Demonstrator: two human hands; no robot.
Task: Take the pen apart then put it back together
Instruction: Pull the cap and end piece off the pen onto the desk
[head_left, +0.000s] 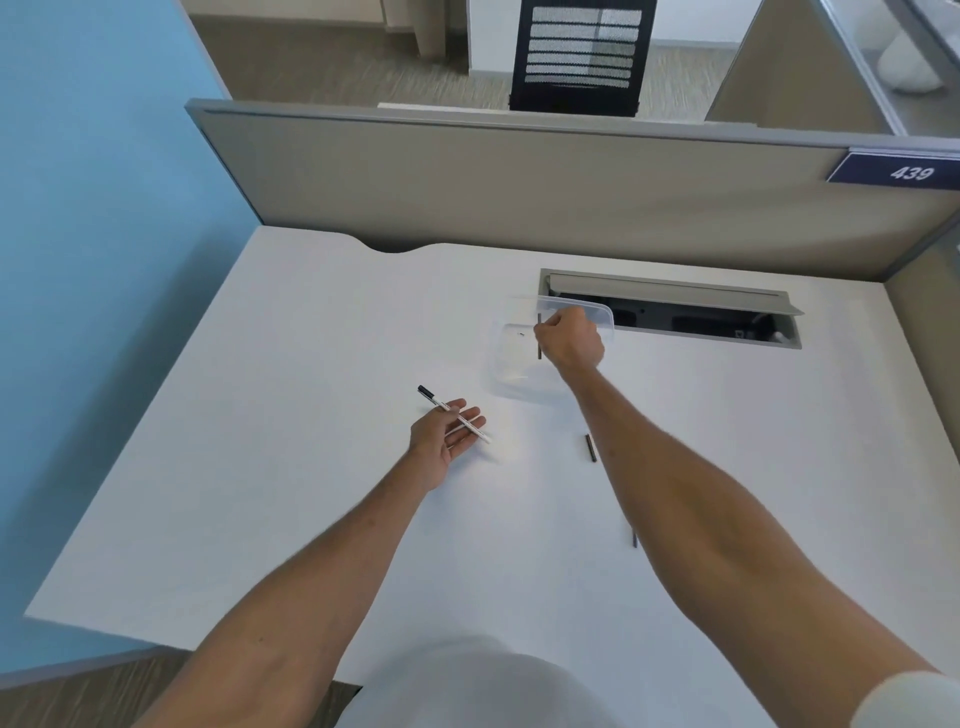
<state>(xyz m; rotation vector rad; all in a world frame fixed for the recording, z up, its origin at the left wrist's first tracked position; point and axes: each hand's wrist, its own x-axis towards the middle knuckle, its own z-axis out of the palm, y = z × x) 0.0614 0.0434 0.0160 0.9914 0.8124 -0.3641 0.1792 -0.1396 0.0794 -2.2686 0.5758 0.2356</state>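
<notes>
My left hand (445, 435) lies palm up on the white desk with a white pen barrel (453, 414) across its loosely curled fingers; the barrel's black end points up and left. My right hand (571, 340) is closed over a clear plastic container (511, 382), pinching a thin dark rod (539, 343) that hangs straight down. A short dark pen part (590, 448) lies on the desk between my forearms. Another small dark piece (635, 539) shows beside my right forearm.
A clear lid (597, 312) leans at the container's far side. Behind it is an open cable slot (675, 317) in the desk (291, 467). A grey partition (467, 176) closes the far edge, a blue wall stands to the left.
</notes>
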